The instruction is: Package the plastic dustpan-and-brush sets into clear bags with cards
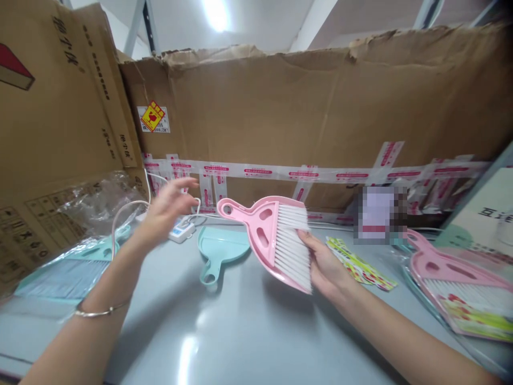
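Observation:
My right hand (326, 264) grips a pink hand brush (263, 227) with white bristles by its bristle end, above the table. The brush seems nested in a matching pink dustpan (290, 202), whose rim shows around it. Raised to the left is my left hand (170, 208), with fingers apart and slightly curved, nothing in it. A metal bangle circles that wrist. Between the hands a mint-green dustpan (222, 246) lies on the table, its handle pointing toward me; the pink set covers a little of its right edge.
At left, a mint-green brush set (68, 272) lies in clear plastic near a power strip (181, 231). Colourful cards (360, 264) and another pink brush set (460, 278) are at right. Tall cardboard (256, 107) walls the back of the grey table (236, 342).

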Tool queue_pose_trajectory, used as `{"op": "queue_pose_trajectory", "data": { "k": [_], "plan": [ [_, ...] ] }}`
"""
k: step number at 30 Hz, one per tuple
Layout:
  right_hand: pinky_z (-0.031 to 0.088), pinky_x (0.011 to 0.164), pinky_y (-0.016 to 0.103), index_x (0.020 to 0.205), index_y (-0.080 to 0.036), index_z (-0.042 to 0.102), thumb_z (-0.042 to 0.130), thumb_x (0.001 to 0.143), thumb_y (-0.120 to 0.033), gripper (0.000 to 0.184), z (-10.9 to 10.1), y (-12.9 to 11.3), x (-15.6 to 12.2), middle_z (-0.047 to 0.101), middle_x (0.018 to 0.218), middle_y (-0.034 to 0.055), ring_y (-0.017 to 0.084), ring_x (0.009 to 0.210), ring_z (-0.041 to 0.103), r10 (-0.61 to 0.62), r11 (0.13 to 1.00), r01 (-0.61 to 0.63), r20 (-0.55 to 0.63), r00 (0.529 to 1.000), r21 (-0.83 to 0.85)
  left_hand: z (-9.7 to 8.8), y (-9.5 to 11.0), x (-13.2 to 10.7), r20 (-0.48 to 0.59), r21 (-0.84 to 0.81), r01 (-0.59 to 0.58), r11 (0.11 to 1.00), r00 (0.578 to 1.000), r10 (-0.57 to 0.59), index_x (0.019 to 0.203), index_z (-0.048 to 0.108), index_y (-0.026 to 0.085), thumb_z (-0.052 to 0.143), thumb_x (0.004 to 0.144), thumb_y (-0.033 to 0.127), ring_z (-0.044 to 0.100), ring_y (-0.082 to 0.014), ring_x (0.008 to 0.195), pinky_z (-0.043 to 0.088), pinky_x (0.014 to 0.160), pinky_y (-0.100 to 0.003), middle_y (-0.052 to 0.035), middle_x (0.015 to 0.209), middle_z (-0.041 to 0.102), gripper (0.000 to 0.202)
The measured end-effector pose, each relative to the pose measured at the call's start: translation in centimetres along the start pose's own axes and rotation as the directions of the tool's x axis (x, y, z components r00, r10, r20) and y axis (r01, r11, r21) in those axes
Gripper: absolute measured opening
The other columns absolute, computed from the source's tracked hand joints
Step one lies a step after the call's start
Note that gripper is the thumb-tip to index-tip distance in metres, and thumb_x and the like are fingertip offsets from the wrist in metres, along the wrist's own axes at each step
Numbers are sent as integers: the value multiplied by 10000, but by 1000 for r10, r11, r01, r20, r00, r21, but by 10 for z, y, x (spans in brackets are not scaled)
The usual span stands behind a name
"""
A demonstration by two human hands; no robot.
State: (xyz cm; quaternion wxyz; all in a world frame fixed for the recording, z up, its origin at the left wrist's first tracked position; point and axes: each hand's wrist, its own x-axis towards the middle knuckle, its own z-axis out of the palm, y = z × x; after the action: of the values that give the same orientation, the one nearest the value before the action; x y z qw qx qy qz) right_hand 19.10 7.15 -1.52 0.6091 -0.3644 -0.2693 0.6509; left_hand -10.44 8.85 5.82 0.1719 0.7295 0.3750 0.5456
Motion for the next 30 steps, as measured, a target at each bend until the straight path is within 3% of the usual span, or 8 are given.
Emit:
{"op": "queue_pose_trajectory", "data": {
  "k": [2,5,7,8,10,13,19,30],
  "plan": [
    [549,742,330,837,-213,608,620,734,-214,103,4,6,-4,706,811,11,177,744,666,49,999,-49,15,999,7,39,10,-8,298,-223,81,971,955,-12,1212,468,239,697,698,308,607,-237,996,546,699,-271,-103,1295,507,567],
    [520,788,372,881,-191,584,616,738,-272,168,7,10,-10,679,861,54,200,790,647,91,985,-86,26,996,-146,69,23,-20,261,-439,62,896,963,61,1139,464,243,633,772,234,653,-189,849,556,654,-280,-114,1206,582,404],
    [483,838,401,960,-204,547,622,739,-342,271,8,5,-13,640,937,67,220,909,607,-154,915,143,0,988,-378,71,30,-25,200,-450,-6,893,974,108,1043,489,231,606,794,198,661,-166,752,551,608,-269,-94,1103,641,277],
    [455,875,417,1006,-219,525,633,731,-369,331,8,0,-15,609,996,70,229,990,567,-371,794,336,35,928,-507,69,33,-26,184,-422,-42,906,974,131,1019,495,228,616,784,180,662,-173,767,549,613,-271,-88,1081,650,268],
    [395,935,440,1049,-249,513,653,726,-383,377,12,-13,-22,538,1085,69,238,1098,480,-703,354,658,274,656,-665,66,37,-28,170,-341,-117,933,968,184,1019,502,228,636,763,154,650,-203,875,546,668,-289,-88,1078,650,299],
    [384,921,454,974,-245,575,636,769,-329,229,24,-31,-31,518,1047,72,241,1049,482,-553,-141,803,719,421,-579,65,42,-31,187,-247,-231,941,942,280,1073,498,234,649,748,142,609,-229,988,520,787,-338,-97,1097,635,370],
    [439,856,395,839,-203,536,562,810,-163,55,52,-54,-29,502,981,73,210,1013,479,-136,-137,903,910,391,-408,71,49,-38,138,-84,-389,917,907,397,1138,481,257,677,728,156,614,-214,944,497,808,-331,-81,1067,633,465],
    [439,782,397,847,-197,536,510,813,-134,76,70,-71,-36,510,938,88,226,893,492,-331,-512,792,927,176,-333,70,54,-38,-174,328,-453,829,833,525,1115,499,240,722,694,227,595,-153,742,498,705,-274,-36,967,616,477]
  ]
}}
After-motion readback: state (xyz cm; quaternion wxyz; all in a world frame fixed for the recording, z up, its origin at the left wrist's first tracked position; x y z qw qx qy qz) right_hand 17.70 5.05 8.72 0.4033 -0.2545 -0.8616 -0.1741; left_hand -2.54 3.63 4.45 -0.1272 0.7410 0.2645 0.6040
